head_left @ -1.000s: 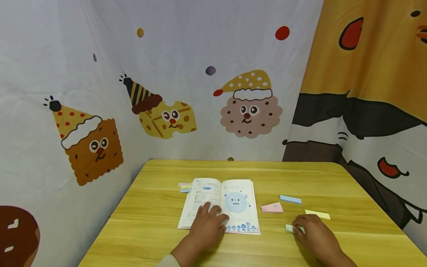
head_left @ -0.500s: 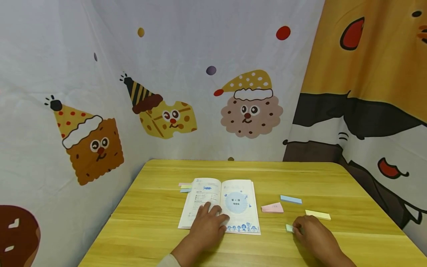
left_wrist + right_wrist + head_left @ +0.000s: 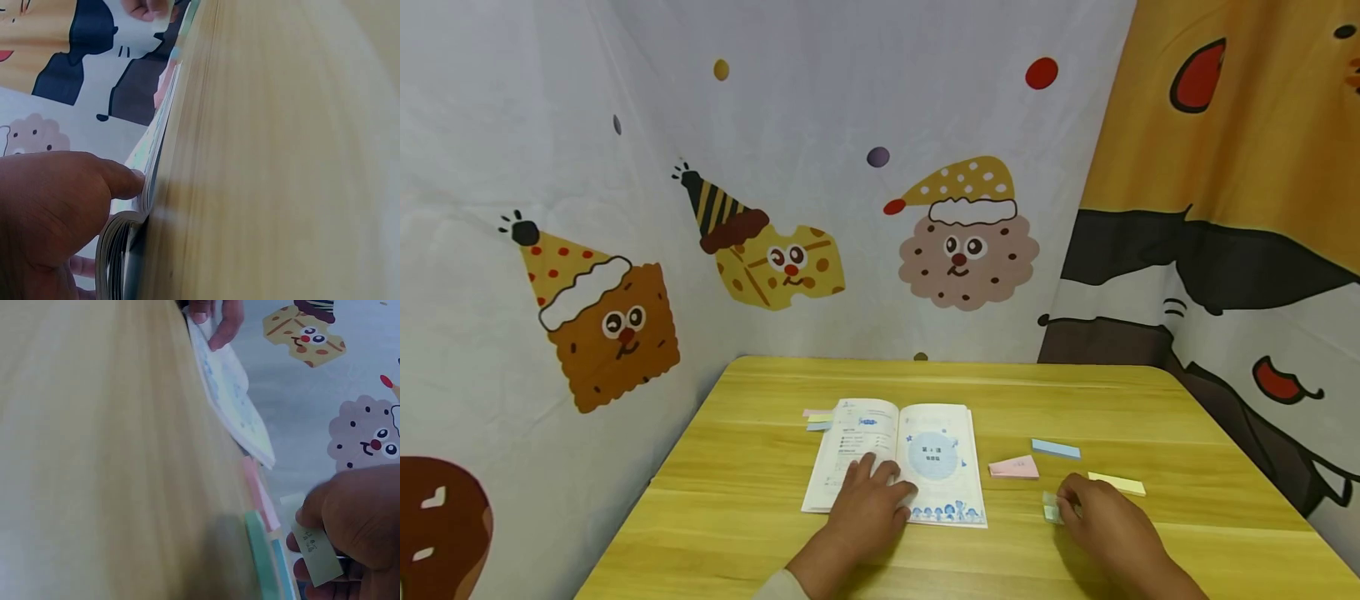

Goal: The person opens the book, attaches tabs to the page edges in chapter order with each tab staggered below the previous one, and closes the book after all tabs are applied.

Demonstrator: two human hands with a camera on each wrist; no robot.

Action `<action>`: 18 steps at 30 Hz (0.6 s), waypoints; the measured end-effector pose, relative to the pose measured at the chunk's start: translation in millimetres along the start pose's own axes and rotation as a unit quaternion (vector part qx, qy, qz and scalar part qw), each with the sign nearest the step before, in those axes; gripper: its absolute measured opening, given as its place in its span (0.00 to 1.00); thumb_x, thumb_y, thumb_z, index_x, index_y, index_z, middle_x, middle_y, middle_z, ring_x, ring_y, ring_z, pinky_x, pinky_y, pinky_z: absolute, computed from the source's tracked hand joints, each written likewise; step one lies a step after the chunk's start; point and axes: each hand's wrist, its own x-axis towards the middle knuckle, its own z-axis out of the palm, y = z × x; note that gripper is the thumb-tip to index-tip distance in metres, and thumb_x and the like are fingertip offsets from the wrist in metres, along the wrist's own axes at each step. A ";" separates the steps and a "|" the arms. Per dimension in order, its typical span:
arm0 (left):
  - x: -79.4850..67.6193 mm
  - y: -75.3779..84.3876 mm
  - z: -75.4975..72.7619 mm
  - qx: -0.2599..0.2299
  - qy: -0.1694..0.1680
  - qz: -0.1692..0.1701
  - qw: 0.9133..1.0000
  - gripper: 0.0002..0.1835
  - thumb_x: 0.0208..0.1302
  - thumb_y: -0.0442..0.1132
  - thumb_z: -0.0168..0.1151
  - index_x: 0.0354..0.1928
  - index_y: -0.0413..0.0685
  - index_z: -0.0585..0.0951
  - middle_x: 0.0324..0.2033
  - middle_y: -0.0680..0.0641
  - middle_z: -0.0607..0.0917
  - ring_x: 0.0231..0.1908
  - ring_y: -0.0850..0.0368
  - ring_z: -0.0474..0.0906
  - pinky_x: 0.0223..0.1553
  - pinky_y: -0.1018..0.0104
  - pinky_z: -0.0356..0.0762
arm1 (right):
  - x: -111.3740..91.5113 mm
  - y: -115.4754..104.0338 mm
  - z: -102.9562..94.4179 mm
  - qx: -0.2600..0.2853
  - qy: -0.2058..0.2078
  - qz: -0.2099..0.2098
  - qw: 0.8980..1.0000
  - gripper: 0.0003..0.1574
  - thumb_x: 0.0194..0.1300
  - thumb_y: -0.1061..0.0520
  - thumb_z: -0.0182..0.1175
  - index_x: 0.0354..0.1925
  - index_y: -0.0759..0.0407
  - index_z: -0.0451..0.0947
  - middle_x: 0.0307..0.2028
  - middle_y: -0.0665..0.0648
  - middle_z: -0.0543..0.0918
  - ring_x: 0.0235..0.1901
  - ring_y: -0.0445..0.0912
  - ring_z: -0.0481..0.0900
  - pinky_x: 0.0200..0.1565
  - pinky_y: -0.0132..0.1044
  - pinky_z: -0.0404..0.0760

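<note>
An open book lies on the wooden table, printed in blue on white pages. My left hand rests on its lower middle with fingers spread over the left page and the thumb near the fold. In the left wrist view, the thumb presses the page edges. To the right of the book, my right hand pinches a pale green sticky note with small handwriting on it. The right wrist view has a thicker green sticky note pad on the table just below this note.
Pink, blue and yellow sticky note pads lie between the book and the right hand or beyond that hand. Colored tabs stick out from the book's left edge. A cartoon-printed cloth hangs behind the table.
My right hand has risen slightly from the green pad, and a pale green note now shows lifted off it at the fingertips. The left hand has stayed on the book.
</note>
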 end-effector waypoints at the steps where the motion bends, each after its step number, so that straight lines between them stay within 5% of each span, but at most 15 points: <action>1: 0.1 0.2 0.1 0.000 -0.001 -0.001 1.000 0.16 0.61 0.52 0.60 0.51 0.68 0.80 0.53 0.53 0.73 0.60 0.43 0.58 0.58 0.38 0.56 | 2.2 -0.5 -0.8 0.003 0.005 -0.010 1.000 0.04 0.62 0.56 0.62 0.33 0.48 0.75 0.22 0.42 0.72 0.20 0.39 0.66 0.22 0.35 0.66; 10: 0.3 1.2 -1.3 -0.001 -0.005 -0.003 1.000 0.16 0.61 0.52 0.60 0.51 0.68 0.80 0.53 0.52 0.73 0.61 0.41 0.58 0.58 0.37 0.56 | 29.2 -8.1 4.8 0.046 0.047 -0.075 0.995 0.14 0.60 0.58 0.64 0.46 0.54 0.80 0.34 0.46 0.81 0.31 0.39 0.78 0.29 0.33 0.76; 18: 0.2 2.4 -2.1 -0.005 -0.006 -0.004 1.000 0.16 0.61 0.51 0.60 0.51 0.67 0.80 0.53 0.52 0.73 0.60 0.42 0.58 0.58 0.38 0.56 | 51.0 -18.8 15.7 0.049 0.041 -0.085 0.994 0.08 0.62 0.52 0.62 0.41 0.45 0.81 0.37 0.41 0.80 0.40 0.43 0.77 0.37 0.40 0.78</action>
